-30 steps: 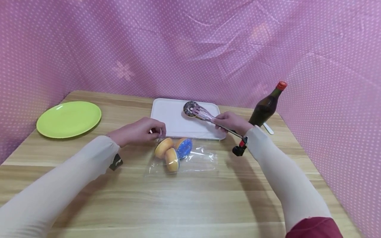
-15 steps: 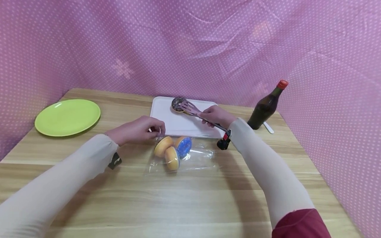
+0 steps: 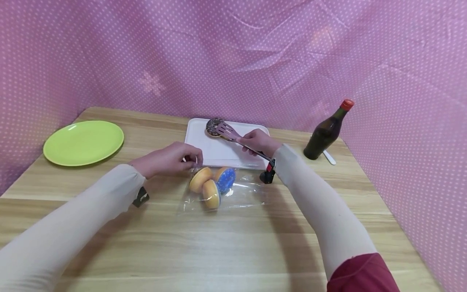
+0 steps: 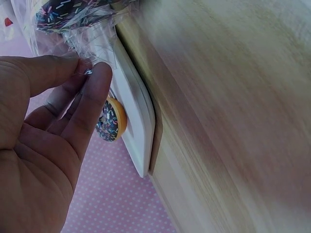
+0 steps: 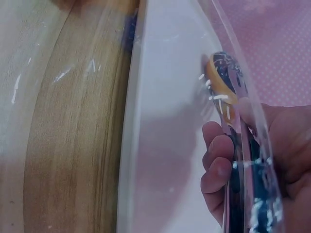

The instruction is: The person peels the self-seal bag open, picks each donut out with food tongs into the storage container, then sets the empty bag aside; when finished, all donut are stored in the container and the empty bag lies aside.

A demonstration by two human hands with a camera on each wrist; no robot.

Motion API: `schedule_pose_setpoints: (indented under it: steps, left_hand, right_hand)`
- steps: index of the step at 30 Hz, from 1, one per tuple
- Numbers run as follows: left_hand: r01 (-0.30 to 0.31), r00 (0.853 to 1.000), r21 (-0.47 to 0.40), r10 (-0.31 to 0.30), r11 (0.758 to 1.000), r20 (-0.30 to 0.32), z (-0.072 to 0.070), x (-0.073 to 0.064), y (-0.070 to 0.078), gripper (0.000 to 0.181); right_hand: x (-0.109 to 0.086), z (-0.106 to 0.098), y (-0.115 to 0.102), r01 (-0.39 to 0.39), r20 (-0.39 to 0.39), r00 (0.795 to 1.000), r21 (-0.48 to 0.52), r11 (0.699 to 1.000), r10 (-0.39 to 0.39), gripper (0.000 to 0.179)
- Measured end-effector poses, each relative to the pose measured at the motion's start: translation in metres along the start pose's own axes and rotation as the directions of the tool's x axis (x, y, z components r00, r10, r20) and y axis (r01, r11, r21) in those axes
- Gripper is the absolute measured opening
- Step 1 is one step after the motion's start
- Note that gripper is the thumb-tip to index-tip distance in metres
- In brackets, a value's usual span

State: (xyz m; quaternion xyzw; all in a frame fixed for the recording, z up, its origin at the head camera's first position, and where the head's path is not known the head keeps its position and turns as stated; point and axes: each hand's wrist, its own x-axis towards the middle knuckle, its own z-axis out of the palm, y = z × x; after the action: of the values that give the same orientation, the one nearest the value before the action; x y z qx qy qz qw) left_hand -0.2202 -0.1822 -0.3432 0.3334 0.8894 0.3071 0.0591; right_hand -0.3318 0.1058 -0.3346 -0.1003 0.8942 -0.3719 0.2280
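Observation:
My right hand (image 3: 260, 141) holds slotted metal tongs (image 3: 228, 132), fingers and thumb curled round both arms. Between the tongs' ends is a chocolate-glazed doughnut with sprinkles (image 3: 212, 126), over the left rear of the white tray (image 3: 226, 152). Whether it touches the tray I cannot tell. My left hand (image 3: 171, 160) pinches the edge of a clear plastic bag (image 3: 248, 196) between thumb and forefinger, as the left wrist view also shows. Inside that bag lie three doughnuts, one of them blue-topped (image 3: 227, 180).
A lime-green plate (image 3: 84, 142) lies at the left rear of the wooden table (image 3: 204, 251). To the right stands a dark bottle (image 3: 322, 138) with a red cap, and a white handle (image 3: 329, 157) shows beside it. Pink dotted cloth (image 3: 233, 61) hangs behind.
My right hand has carried the tongs and the chocolate doughnut leftward over the tray, more slowly in the last half second. My left hand stays where it was on the bag.

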Motion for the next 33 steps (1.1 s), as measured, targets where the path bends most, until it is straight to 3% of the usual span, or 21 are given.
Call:
schedule_pose_setpoints:
  steps: [10, 26, 33]
  left_hand:
    - [-0.003, 1.000, -0.004, 0.003, 1.000, 0.004, 0.001, 0.000, 0.001, 0.022]
    - [0.007, 1.000, -0.005, -0.007, 1.000, 0.010, 0.001, 0.000, 0.001, 0.021]
    - [0.012, 1.000, -0.005, -0.012, 1.000, 0.015, 0.001, -0.001, 0.001, 0.022]
  right_hand:
    - [0.001, -0.001, 0.001, -0.017, -0.033, 0.999, -0.008, 1.000, 0.016, 0.038]
    - [0.001, -0.001, 0.001, 0.051, -0.078, 0.995, -0.124, 0.991, -0.061, 0.040]
    - [-0.004, -0.010, 0.004, 0.060, -0.075, 0.995, -0.147, 0.987, -0.071, 0.044]
